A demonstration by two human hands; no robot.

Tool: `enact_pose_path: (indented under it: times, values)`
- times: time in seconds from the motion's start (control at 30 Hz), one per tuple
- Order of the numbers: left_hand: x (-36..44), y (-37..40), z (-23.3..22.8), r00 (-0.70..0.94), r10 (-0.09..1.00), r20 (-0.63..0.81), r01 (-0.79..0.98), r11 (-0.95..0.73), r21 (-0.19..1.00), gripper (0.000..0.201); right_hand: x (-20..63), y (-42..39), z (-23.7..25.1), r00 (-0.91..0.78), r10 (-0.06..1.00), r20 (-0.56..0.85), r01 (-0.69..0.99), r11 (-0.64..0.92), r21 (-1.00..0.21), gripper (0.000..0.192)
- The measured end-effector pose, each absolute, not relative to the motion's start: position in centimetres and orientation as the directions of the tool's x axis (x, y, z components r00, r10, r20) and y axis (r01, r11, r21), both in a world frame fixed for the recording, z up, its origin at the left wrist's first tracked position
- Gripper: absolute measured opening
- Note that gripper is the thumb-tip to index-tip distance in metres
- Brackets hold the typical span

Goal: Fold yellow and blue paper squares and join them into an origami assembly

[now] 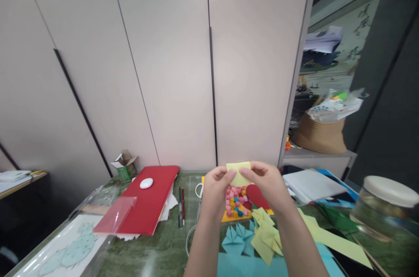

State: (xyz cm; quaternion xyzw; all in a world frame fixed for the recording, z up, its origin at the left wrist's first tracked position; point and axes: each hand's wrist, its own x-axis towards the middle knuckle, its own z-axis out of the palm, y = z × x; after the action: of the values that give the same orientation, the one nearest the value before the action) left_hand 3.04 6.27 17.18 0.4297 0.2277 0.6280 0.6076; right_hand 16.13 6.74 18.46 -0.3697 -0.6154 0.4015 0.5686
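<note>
Left hand (214, 185) and right hand (267, 181) pinch yellow paper (238, 172); even thumb pressure should keep its edges aligned.

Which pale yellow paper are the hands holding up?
The small yellow paper, pinched between the left hand and right hand. The folded yellow shapes and long yellow strip lie lower, in neither hand.
</note>
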Motion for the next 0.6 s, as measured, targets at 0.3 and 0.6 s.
enact_pose_path:
  times: [0.3, 0.6]
  values:
    - [3.5, 6.2, 17.7, 0.063, 0.979, 0.194, -0.691, -0.097, 0.716, 0.01, 16.5, 7.3, 18.2, -0.192, 0.87, 0.454, -0.052, 0.453, -0.89, 0.032]
    - [3.0, 7.1, 17.0, 0.168, 0.975, 0.144, -0.754, 0.033, 0.656, 0.017, 16.8, 6.7, 18.3, -0.386, 0.784, 0.487, -0.148, 0.468, -0.871, 0.037]
